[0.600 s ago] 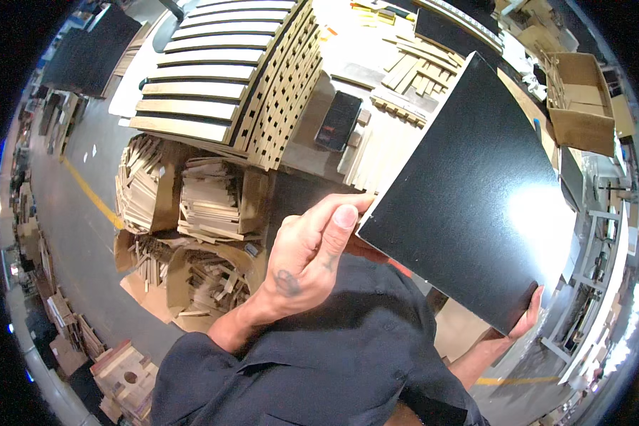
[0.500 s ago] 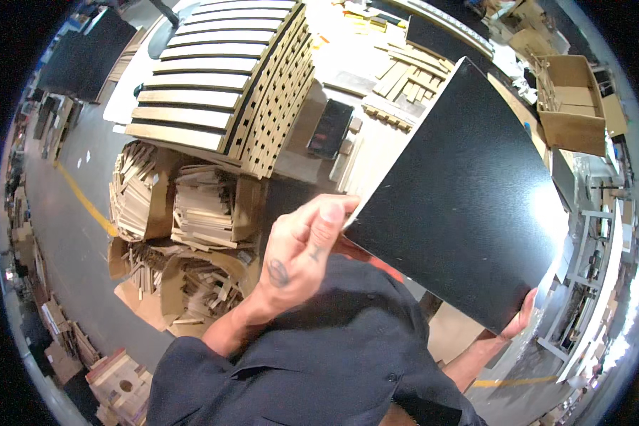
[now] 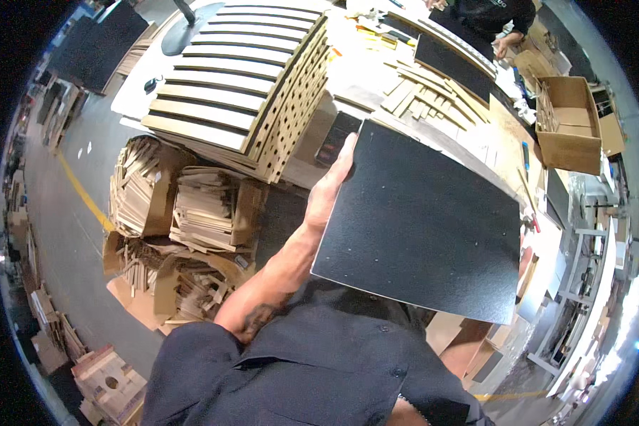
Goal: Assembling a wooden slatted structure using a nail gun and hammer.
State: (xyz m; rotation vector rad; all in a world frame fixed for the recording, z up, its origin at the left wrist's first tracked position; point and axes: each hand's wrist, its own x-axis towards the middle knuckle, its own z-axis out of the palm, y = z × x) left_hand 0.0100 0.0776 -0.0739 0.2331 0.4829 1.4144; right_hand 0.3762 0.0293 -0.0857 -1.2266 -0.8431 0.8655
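The left hand (image 3: 331,186) is gripping the left edge of a black panel (image 3: 422,227), fingers wrapping over its rim and closing on it. The panel is being held flat, chest-high, above the dark shirt (image 3: 312,369) and in front of the tabletop (image 3: 504,135). The right hand (image 3: 525,261) is showing only as a sliver at the panel's right edge; its grip cannot be told. To the left, cardboard boxes (image 3: 192,213) of wooden strips are sitting on the floor beside a stack of slatted panels (image 3: 241,85). Another person's hand (image 3: 503,44) is working at the tabletop's far end.
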